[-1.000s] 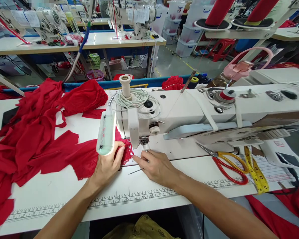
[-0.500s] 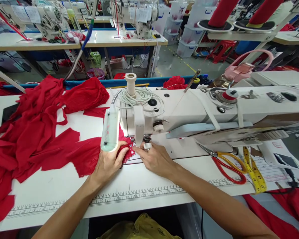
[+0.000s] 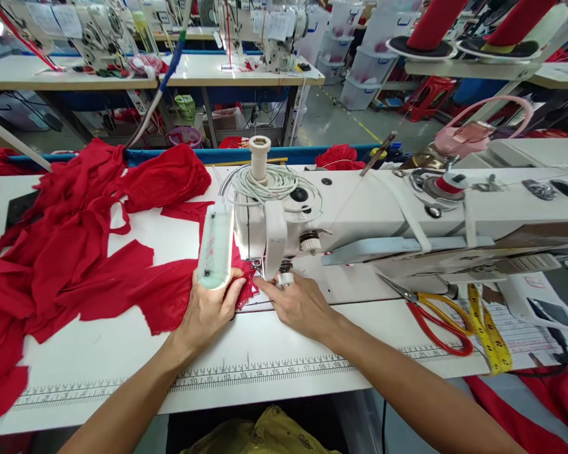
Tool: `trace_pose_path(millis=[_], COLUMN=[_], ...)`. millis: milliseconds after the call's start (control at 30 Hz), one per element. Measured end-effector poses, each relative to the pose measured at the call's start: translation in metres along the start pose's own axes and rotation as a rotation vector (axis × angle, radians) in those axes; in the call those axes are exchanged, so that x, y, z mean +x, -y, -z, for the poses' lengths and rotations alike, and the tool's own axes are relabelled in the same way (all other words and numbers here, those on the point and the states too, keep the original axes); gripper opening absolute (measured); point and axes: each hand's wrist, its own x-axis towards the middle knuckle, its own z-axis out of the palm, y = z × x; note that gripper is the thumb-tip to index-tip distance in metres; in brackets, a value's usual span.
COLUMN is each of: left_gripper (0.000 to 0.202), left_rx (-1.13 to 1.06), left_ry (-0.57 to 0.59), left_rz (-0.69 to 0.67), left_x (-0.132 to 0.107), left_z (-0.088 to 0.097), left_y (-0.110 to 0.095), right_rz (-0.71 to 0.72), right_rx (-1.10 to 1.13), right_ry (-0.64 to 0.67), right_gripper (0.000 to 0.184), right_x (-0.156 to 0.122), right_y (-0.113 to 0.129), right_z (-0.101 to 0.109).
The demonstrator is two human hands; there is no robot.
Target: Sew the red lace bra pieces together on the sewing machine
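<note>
A piece of red lace fabric (image 3: 165, 299) lies on the white table under the head of a white sewing machine (image 3: 360, 214). My left hand (image 3: 211, 312) lies on its right end just left of the needle, fingers pressed down on the cloth. My right hand (image 3: 299, 304) rests at the presser foot, its fingertips pinching the fabric's edge beside the needle. A pale green lamp (image 3: 215, 249) on the machine hides part of my left hand's fingers.
A heap of red fabric pieces (image 3: 61, 239) covers the table's left side. Red-handled scissors (image 3: 438, 312) and a yellow tape measure (image 3: 490, 328) lie to the right under the machine arm. A printed ruler (image 3: 246, 373) runs along the table's front edge. Other sewing stations stand behind.
My right hand has slid forward from the open table to the presser foot. My left hand has stayed on the red fabric. The view has shifted slightly.
</note>
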Motion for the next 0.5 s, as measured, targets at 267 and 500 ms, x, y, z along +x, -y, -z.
trace_pose_path(millis=[267, 500], left_gripper=[0.013, 0.013], left_rx=[0.041, 0.066], left_ry=[0.024, 0.063], left_rz=[-0.115, -0.179], left_x=[-0.0011, -0.001], left_z=[0.0011, 0.0023], left_y=[-0.0042, -0.0072], right_rz=[-0.011, 0.011], right_rx=[-0.038, -0.053], right_ry=[0.007, -0.027], right_gripper=[0.054, 0.049], right_x=[-0.0018, -0.0015], right_y=[0.0031, 0.0037], right_z=[-0.0008, -0.0005])
